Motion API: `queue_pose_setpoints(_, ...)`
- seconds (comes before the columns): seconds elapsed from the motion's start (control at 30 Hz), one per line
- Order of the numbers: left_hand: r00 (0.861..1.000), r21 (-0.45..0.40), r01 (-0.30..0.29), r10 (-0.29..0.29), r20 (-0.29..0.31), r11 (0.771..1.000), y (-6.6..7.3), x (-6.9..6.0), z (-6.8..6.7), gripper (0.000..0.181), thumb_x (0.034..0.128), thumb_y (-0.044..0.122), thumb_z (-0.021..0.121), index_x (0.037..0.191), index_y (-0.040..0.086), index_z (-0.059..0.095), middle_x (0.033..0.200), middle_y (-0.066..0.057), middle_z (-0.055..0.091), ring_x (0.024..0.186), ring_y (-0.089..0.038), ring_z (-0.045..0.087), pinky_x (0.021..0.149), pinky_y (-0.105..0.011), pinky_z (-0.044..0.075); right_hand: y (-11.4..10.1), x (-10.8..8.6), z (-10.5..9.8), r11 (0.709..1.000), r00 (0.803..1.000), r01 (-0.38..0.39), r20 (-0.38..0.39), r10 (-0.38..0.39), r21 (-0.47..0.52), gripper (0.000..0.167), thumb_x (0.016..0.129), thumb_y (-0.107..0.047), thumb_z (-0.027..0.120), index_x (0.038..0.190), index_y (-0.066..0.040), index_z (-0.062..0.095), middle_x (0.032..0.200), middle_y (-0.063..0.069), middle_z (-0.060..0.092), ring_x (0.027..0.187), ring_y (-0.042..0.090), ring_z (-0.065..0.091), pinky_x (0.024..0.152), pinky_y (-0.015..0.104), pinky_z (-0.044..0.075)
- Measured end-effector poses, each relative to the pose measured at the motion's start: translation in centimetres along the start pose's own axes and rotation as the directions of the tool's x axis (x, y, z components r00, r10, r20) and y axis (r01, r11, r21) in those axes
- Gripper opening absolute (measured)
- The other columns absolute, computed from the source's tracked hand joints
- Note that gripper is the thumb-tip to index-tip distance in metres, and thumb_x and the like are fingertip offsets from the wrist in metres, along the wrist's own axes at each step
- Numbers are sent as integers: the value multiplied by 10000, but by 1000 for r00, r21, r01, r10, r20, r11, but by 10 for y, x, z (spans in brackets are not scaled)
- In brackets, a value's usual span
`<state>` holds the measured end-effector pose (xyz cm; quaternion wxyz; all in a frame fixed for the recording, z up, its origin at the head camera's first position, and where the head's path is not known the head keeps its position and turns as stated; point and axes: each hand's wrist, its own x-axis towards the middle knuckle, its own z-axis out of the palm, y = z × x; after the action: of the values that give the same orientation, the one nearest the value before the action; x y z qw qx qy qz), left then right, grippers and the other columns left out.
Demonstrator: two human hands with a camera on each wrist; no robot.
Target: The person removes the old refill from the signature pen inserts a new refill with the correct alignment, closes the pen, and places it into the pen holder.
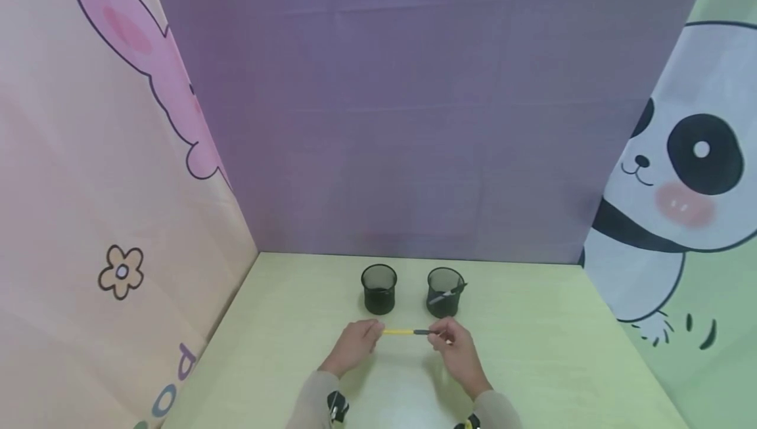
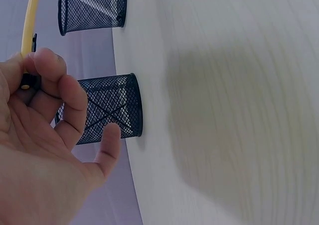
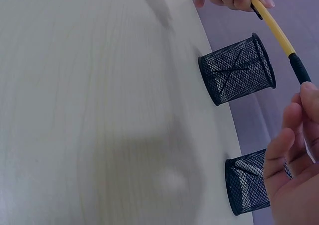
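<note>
A yellow pen (image 1: 398, 332) with a black grip section lies level between my two hands, above the table. My left hand (image 1: 355, 343) pinches its clip end between thumb and index finger; in the left wrist view the black clip and end of the pen (image 2: 30, 28) show beside the fingertips. At the other end, my right hand (image 1: 458, 353) pinches the dark grip section with thumb and fingers, hiding the tip. Behind the hands stand two black mesh pen cups, a left cup (image 1: 379, 301) and a right cup (image 1: 442, 304).
A grey-and-black pen (image 1: 447, 293) leans in the right cup, its dark end past the rim. Both cups stand upright on the pale wood-grain table (image 1: 532, 337). A purple curtain (image 1: 414, 120) borders the table's back, with printed cloths at both sides.
</note>
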<state>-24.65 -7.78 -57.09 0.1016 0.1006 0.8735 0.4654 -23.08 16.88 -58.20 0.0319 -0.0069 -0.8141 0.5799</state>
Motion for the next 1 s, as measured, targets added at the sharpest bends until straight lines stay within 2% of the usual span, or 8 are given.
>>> queue_pose_setpoints(0.1,1000,-1,-2,2,-1,1000,1,-1,-1,560,1079,514,393,933,32,636,660,75,504,604,-128,414,596,-283,374,-1,0,1,1000,1000,-8,24,7,22,250,920,-83,713,1154,-35,638,1032,87,682,825,184,632,696,267,530)
queue_pose_setpoints(0.2,1000,-3,-13,13,-4,1000,2,-1,-2,558,1086,499,389,906,26,625,654,70,495,605,-133,415,606,-288,375,-1,-1,1,997,996,-70,53,68,31,369,974,-290,688,1234,-40,613,1047,107,693,854,219,641,721,308,535)
queue_pose_setpoints(0.3,1000,-6,-19,19,-3,1000,3,-2,-3,551,1087,497,386,880,42,618,649,67,491,604,-135,416,612,-288,376,-1,0,1,988,986,-152,77,150,10,578,993,-569,565,1190,-30,633,954,74,693,835,209,627,727,334,513)
queue_pose_setpoints(0.37,1000,-5,-19,19,-4,1000,3,-2,-3,552,1086,505,379,875,53,615,649,68,492,602,-136,416,608,-288,376,-1,0,2,984,981,-178,84,177,-2,682,989,-659,479,1103,-9,648,860,48,668,782,188,599,701,330,501)
queue_pose_setpoints(0.47,1000,-3,-6,6,0,1000,3,-2,-2,566,1080,526,375,900,50,623,654,72,498,599,-134,413,595,-284,374,-1,0,2,984,981,-177,82,176,0,645,1023,-609,459,993,10,639,766,16,613,722,176,566,657,306,488)
queue_pose_setpoints(0.57,1000,1,6,-6,4,1000,2,-2,0,585,1075,544,372,935,40,633,659,74,498,600,-133,409,590,-281,370,0,0,2,989,986,-149,73,148,-2,464,1058,-448,510,946,-10,614,750,5,585,696,173,545,616,280,469)
queue_pose_setpoints(0.7,1000,0,5,-5,1,1000,1,-3,1,583,1073,537,387,936,27,633,658,60,494,602,-146,409,588,-290,362,-2,-1,2,992,990,-123,66,124,-24,261,1055,-249,542,959,-15,611,797,19,609,700,183,539,589,277,449)
queue_pose_setpoints(1.0,1000,9,29,-29,12,1000,4,-4,0,565,1078,521,384,948,34,638,667,63,500,609,-147,417,585,-287,368,-4,-4,2,993,993,-116,22,117,-34,126,1016,-150,593,1034,-36,643,902,30,667,723,191,557,578,276,452)
